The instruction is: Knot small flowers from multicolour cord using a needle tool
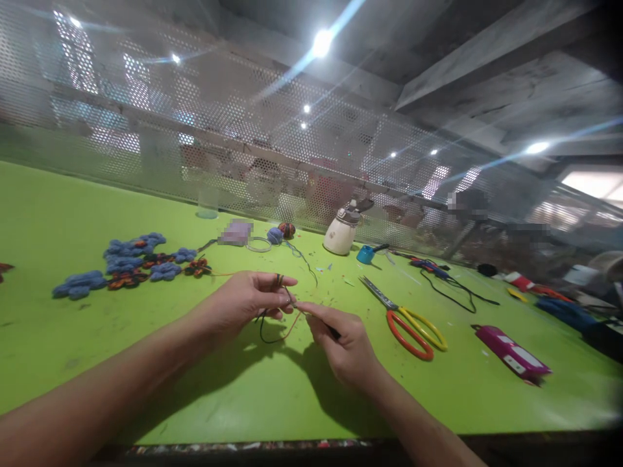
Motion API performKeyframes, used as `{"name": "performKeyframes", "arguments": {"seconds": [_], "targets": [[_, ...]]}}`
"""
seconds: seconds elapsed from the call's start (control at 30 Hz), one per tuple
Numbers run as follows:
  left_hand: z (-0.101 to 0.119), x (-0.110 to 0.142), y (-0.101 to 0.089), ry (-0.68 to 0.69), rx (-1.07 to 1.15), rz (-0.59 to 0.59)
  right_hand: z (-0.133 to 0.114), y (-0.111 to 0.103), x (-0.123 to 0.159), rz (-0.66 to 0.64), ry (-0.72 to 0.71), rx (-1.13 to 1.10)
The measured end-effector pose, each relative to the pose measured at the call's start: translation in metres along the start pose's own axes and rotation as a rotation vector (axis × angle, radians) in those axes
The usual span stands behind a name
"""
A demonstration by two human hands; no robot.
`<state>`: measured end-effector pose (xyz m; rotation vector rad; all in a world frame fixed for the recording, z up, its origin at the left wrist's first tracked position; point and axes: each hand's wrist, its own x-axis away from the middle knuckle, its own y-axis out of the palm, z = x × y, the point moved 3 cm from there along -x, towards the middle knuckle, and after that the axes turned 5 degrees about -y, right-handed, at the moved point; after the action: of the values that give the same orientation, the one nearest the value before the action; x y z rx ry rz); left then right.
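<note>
My left hand (248, 301) is closed in a pinch on dark yarn (263, 334), with strands wound round a finger. A loop of the yarn, partly orange, hangs below the fingertips. My right hand (343, 337) is closed round a thin crochet hook (335, 332), mostly hidden in the palm; its tip meets the yarn at the left fingertips. On the left lie several crocheted flowers in blue (127, 256) and in black-orange (127, 279). An orange strand runs from the nearest dark flower (198, 267) toward my left hand.
Scissors (402, 318) with orange and yellow handles lie right of my hands, and a magenta packet (511, 353) farther right. Behind are a cream bottle (341, 230), a blue container (366, 254), a blue yarn ball (275, 235) and a dark one (287, 230). A perforated screen (272, 155) borders the green table.
</note>
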<state>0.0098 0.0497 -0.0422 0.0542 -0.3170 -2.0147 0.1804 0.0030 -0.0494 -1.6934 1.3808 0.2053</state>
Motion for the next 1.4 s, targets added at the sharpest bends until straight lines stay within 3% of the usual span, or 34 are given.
{"name": "performKeyframes", "arguments": {"seconds": [0.47,0.67,1.13,1.27,1.4], "targets": [[-0.003,-0.004,0.003,0.131,-0.162,0.060,0.011,0.003,0.005,0.000,0.318,-0.262],[-0.004,-0.004,0.005,0.124,-0.184,0.104,0.010,0.007,0.005,-0.008,0.334,-0.262],[-0.007,-0.003,0.007,0.125,-0.266,0.134,0.000,0.005,0.001,0.019,0.166,0.020],[-0.005,-0.003,0.007,0.112,-0.219,0.138,0.004,0.006,0.002,0.044,0.233,-0.070],[-0.005,-0.003,0.006,0.102,-0.147,0.150,0.009,0.011,0.003,0.075,0.396,-0.321]]}}
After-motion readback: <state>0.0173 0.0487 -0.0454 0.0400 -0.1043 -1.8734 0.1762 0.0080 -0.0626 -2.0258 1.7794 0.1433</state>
